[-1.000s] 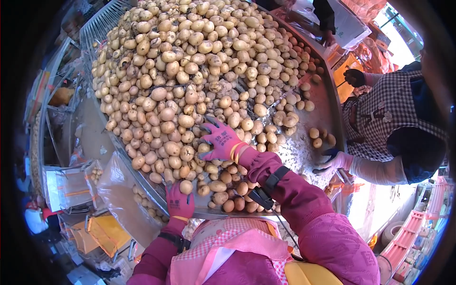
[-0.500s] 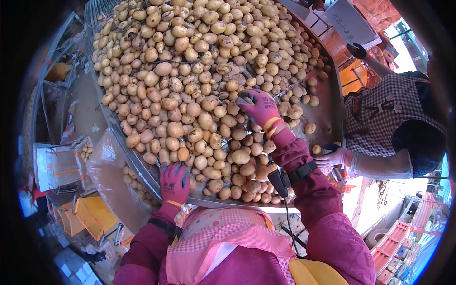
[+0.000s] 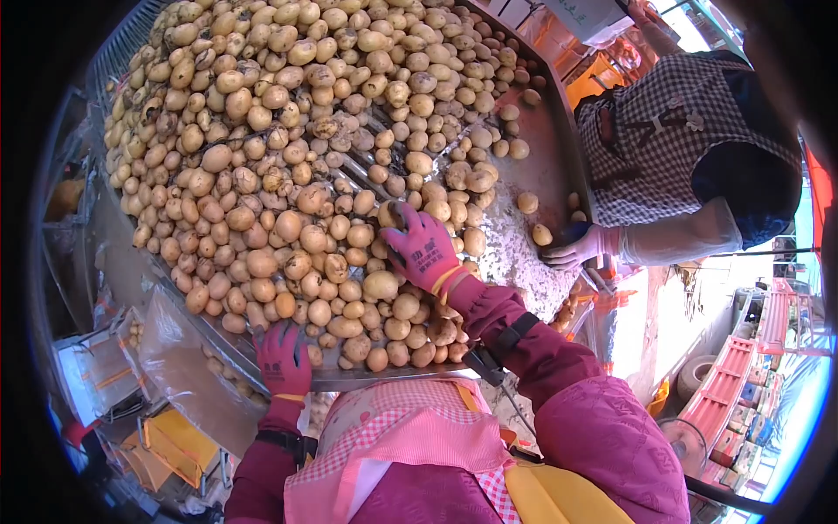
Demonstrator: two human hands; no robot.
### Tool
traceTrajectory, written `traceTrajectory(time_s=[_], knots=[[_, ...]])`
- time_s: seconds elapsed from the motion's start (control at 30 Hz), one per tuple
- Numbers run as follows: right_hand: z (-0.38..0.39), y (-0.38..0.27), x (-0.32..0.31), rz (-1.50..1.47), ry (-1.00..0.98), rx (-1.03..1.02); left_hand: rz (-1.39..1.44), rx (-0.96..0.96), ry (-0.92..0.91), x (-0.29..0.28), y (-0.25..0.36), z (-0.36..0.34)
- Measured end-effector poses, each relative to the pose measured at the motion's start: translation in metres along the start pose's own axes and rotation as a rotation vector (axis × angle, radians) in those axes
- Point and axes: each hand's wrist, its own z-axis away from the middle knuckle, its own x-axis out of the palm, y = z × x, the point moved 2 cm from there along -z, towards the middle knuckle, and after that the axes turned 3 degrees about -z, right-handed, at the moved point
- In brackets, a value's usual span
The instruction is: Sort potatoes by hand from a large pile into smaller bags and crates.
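Observation:
My left hand, in a pink glove with dark fingertips, rests at the tray's near-left rim, its bent fingers apart against potatoes. My right hand, gloved likewise, reaches into the heap and curls round a potato, which its fingers partly hide. Many tan potatoes, some with dark marks, are piled on the wide metal tray, thinning at the right.
A co-worker in a checked apron stands at the right, one gloved hand at the tray's edge, the other arm raised toward a white box. Yellow containers sit lower left; pink racks lie lower right.
The camera view has shifted. My right hand first moved right across the heap, then slightly back toward me, now gripping a potato. The co-worker's upper arm has moved up toward the white box.

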Motion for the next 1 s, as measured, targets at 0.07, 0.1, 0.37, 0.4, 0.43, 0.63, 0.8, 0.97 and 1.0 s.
traceTrajectory(time_s=[0.07, 0.1, 0.37, 0.4, 0.43, 0.63, 0.8, 0.97, 1.0], knots=[[0.048, 0.009, -0.006, -0.02, 0.106, -0.037, -0.032, 0.006, -0.008, 0.001, 0.0, 0.0], [0.067, 0.015, -0.009, -0.044, 0.117, -0.067, -0.062, -0.004, -0.004, 0.002, -0.001, 0.0], [0.134, 0.05, -0.031, -0.276, 0.122, 0.057, -0.074, 0.049, 0.039, 0.007, -0.001, -0.001], [0.132, 0.055, -0.031, -0.28, 0.122, 0.058, -0.057, 0.052, 0.047, 0.007, -0.002, -0.001], [0.127, 0.066, -0.032, -0.396, 0.274, 0.205, -0.068, 0.051, 0.028, 0.008, -0.003, -0.001], [0.055, 0.126, -0.043, -0.217, 0.71, 0.367, -0.054, 0.06, 0.08, 0.006, -0.002, 0.0], [-0.006, 0.128, -0.055, 0.019, 0.078, 0.482, -0.015, 0.078, 0.072, 0.0, 0.003, -0.002], [0.015, 0.078, -0.044, -1.485, -0.164, 0.398, -0.034, 0.022, 0.056, 0.001, 0.002, -0.001], [0.022, 0.068, -0.037, -1.716, -0.23, 0.388, -0.037, 0.041, 0.084, 0.002, 0.001, -0.001]])
